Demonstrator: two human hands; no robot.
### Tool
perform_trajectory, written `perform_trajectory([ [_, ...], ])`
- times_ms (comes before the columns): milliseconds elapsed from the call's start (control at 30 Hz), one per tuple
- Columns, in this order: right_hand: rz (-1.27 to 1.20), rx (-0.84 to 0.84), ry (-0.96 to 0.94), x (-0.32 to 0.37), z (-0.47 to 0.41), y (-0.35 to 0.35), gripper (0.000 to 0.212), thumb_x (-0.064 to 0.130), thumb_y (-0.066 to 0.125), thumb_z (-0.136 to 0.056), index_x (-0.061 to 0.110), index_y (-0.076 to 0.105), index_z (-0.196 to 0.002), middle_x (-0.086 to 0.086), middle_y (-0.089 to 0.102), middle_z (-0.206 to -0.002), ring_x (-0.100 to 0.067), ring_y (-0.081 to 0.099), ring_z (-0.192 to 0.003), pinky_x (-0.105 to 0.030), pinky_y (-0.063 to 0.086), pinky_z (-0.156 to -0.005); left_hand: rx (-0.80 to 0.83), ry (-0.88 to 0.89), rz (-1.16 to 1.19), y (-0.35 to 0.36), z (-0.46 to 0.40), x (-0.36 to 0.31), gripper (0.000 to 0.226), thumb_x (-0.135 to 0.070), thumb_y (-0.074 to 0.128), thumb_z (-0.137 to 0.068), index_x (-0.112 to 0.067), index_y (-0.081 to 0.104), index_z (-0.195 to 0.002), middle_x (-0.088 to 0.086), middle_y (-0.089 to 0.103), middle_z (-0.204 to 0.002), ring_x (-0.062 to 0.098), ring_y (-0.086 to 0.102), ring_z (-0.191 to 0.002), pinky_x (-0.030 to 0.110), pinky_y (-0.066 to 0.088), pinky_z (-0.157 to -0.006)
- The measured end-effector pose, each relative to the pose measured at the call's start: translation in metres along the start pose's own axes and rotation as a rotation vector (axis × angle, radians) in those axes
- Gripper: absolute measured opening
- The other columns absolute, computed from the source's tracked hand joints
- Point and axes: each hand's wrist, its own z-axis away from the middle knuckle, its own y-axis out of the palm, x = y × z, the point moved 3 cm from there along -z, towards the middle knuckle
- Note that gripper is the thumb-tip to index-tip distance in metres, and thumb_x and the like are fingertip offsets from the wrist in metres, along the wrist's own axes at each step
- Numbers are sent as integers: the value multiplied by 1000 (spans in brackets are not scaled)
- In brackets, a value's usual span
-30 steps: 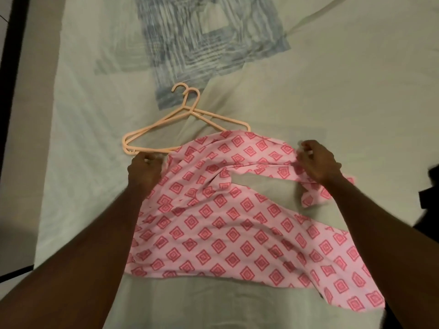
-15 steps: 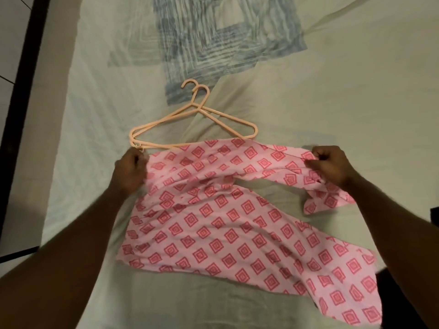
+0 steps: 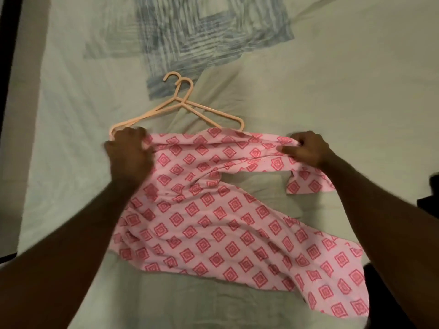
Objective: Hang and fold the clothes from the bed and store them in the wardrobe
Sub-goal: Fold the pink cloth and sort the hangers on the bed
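Fabric comes first as we look down: the pink garment with its red diamond print lies spread on the bed, its lower hem nearest us and trailing off toward our right. We judge the task to be at an early stage; this piece is neither folded nor on a hanger, and no wardrobe shows in view.

Further up the garment, our two hands hold its far edge. The left hand has its fingers curled into the cloth at the garment's far left corner, though blur hides just how the grip closes. The right hand pinches a bunched fold at the far right corner, with a loose flap hanging just below it. Between the hands the edge runs taut and nearly straight, so the garment is in both grips while its body rests on the sheet.

Just beyond that edge lie two peach hangers, stacked together, their lower bar partly covered by the cloth. Past them a blue patterned patch marks the sheet.
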Motion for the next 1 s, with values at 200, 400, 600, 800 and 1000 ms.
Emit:
perform_trajectory([
  [200, -434, -86, -54, -12, 13, -29, 31, 6, 80, -83, 12, 58, -63, 6, 59, -56, -7, 52, -51, -22, 41, -53, 398, 433, 184, 59, 30, -130, 37, -40, 46, -102, -36, 48, -139, 3, 35, -158, 29, 32, -145, 63, 32, -113],
  [400, -138, 67, -67, -41, 6, -58, 18, 9, 79, -82, 15, 65, -73, -3, 64, -68, -19, 56, -60, -29, 41, -60, 536, 199, 39, 61, 17, -151, 68, -55, 47, -99, -48, 12, -157, 6, 5, -168, 40, 11, -152, 77, 18, -111],
  [600, -285, 303, -20, -52, 4, -90, 3, 12, 77, -69, 10, 76, -68, -13, 68, -70, -26, 60, -71, -35, 43, -73, 644, 223, -82, 53, 7, -152, 95, -63, 61, -89, -47, -3, -158, 6, -5, -168, 39, 7, -151, 76, 24, -108],
  [800, -379, 439, 6, -49, -7, -101, 15, 6, 73, -86, 14, 65, -76, -4, 68, -71, -20, 64, -62, -21, 47, -51, 670, 206, -134, 58, 4, -157, 126, -66, 78, -71, -47, -13, -156, 6, -10, -168, 41, 3, -152, 78, 24, -107],
  [1000, -8, 473, 186, -75, -7, -125, 16, 20, 84, -79, 16, 81, -94, -6, 79, -91, -33, 74, -90, -28, 51, -66, 643, 174, -180, 60, 0, -163, 140, -64, 86, -61, -46, -16, -155, 8, -1, -167, 41, 11, -151, 76, 31, -105],
])
